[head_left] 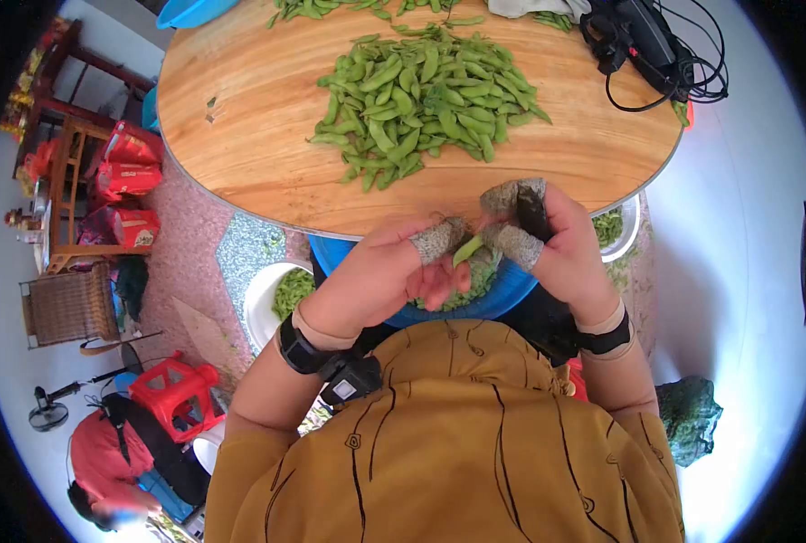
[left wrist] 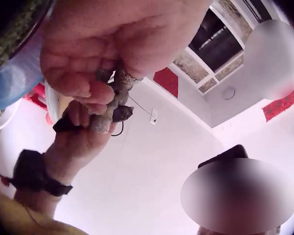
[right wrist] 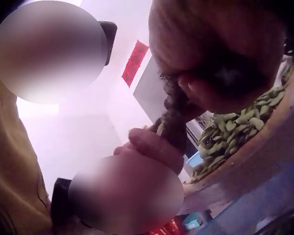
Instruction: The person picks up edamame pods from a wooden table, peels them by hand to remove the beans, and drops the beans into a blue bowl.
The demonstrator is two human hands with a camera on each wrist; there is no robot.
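Both hands meet above a blue basin (head_left: 331, 257) at the table's near edge. The left hand (head_left: 376, 271) pinches one end of a green pod (head_left: 467, 251) between its wrapped thumb and finger. At the pod's other side, the right hand (head_left: 566, 244) holds it with wrapped fingertips, and a dark object (head_left: 533, 214) lies within its curled fingers. In the left wrist view the left hand (left wrist: 122, 39) covers most of the pod. The right hand (right wrist: 215, 58) hides it largely in the right wrist view. A pile of green pods (head_left: 421, 100) lies beyond on the table (head_left: 249, 127).
White bowls with green contents stand at left (head_left: 260, 303) and right (head_left: 634, 226) below the table. A black device with cables (head_left: 647, 45) lies at the table's back right. A person in red (head_left: 113, 452) is at lower left, near a red stool (head_left: 177, 394).
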